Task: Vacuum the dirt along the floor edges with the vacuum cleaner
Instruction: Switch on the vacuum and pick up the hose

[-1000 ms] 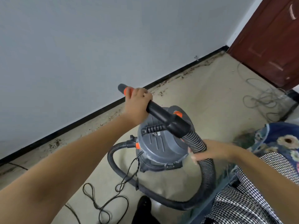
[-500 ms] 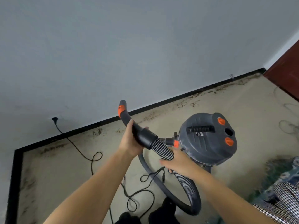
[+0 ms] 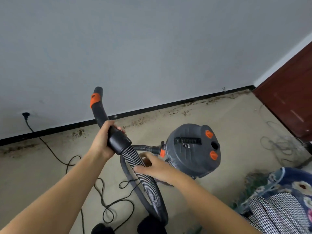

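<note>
Beige floor [image 3: 219,115], dirt [image 3: 140,121] strewn along black skirting. Left hand [image 3: 103,141] grips the nozzle handle [image 3: 116,139], tip raised; right hand [image 3: 157,168] fingers lie loosely round the ribbed hose [image 3: 146,179]. Vacuum cleaner [image 3: 192,149] stands just right. Risk: power cord [image 3: 108,205] loops underfoot, could snag or trip.

Left hand [image 3: 103,141] around black nozzle handle [image 3: 108,125], right hand [image 3: 152,168] on ribbed hose [image 3: 146,179] beside grey vacuum cleaner [image 3: 194,149].
</note>
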The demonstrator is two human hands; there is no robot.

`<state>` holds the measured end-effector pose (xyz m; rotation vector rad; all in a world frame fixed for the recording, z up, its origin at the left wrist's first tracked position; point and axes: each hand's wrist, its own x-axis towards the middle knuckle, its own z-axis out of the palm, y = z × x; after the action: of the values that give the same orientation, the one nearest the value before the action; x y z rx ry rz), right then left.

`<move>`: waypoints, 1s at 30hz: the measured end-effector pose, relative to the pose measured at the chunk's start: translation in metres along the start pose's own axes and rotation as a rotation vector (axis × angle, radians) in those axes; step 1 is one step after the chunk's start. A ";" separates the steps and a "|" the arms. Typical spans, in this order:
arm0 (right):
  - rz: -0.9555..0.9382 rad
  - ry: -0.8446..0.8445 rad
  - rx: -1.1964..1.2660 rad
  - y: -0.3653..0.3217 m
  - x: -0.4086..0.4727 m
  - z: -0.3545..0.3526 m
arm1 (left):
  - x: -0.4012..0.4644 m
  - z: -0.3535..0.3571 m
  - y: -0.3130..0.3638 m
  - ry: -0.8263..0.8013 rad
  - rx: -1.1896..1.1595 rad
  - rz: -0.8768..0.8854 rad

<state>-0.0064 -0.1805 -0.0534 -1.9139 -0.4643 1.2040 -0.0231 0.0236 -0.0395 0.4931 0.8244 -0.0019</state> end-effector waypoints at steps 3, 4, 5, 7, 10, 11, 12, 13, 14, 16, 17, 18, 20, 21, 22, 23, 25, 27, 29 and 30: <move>0.041 0.220 0.052 0.040 -0.007 -0.069 | 0.015 0.026 -0.025 0.067 0.010 0.016; 0.080 0.332 0.002 0.057 -0.010 -0.092 | 0.018 0.032 -0.031 0.074 0.007 0.007; 0.145 0.430 -0.050 0.077 -0.015 -0.116 | 0.023 0.038 -0.040 0.079 0.007 -0.002; 0.317 0.529 -0.157 0.130 -0.027 -0.168 | 0.035 0.051 -0.066 0.101 0.015 -0.012; 0.518 0.469 -0.389 0.206 -0.048 -0.230 | 0.049 0.064 -0.104 0.160 0.026 0.006; 0.555 0.432 -0.512 0.223 -0.053 -0.246 | 0.053 0.067 -0.114 0.182 0.023 0.010; 0.573 0.408 -0.631 0.237 -0.056 -0.260 | 0.056 0.070 -0.123 0.202 0.025 0.012; 0.572 0.396 -0.711 0.247 -0.056 -0.272 | 0.059 0.071 -0.130 0.217 0.029 0.015; 0.559 0.385 -0.760 0.257 -0.052 -0.282 | 0.061 0.073 -0.137 0.229 0.030 0.024; 0.542 0.332 -0.837 0.266 -0.039 -0.292 | 0.064 0.076 -0.149 0.253 0.015 0.040; 0.530 0.301 -0.866 0.269 -0.031 -0.294 | 0.064 0.079 -0.154 0.263 -0.001 0.044; 0.516 0.265 -0.896 0.271 -0.023 -0.293 | 0.064 0.081 -0.158 0.269 -0.016 0.046; 0.490 0.199 -0.955 0.276 -0.011 -0.289 | 0.063 0.084 -0.165 0.264 -0.020 0.059; 0.485 0.173 -0.981 0.278 -0.007 -0.287 | 0.062 0.085 -0.167 0.256 -0.017 0.068; 0.485 0.153 -1.001 0.281 -0.003 -0.285 | 0.061 0.086 -0.169 0.251 -0.018 0.075; 0.492 0.146 -1.009 0.283 -0.001 -0.285 | 0.060 0.087 -0.169 0.247 -0.024 0.082; 0.522 0.152 -0.992 0.286 0.005 -0.286 | 0.059 0.086 -0.168 0.246 -0.032 0.094; 0.532 0.144 -0.979 0.287 0.010 -0.288 | 0.058 0.085 -0.168 0.252 -0.031 0.107; 0.516 0.106 -0.976 0.286 0.013 -0.291 | 0.057 0.086 -0.169 0.255 -0.031 0.120; 0.507 0.081 -0.976 0.286 0.014 -0.292 | 0.056 0.088 -0.170 0.260 -0.032 0.128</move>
<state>0.2245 -0.4722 -0.2231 -3.0415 -0.6101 1.3210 0.0448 -0.1534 -0.1002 0.5217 1.0438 0.1969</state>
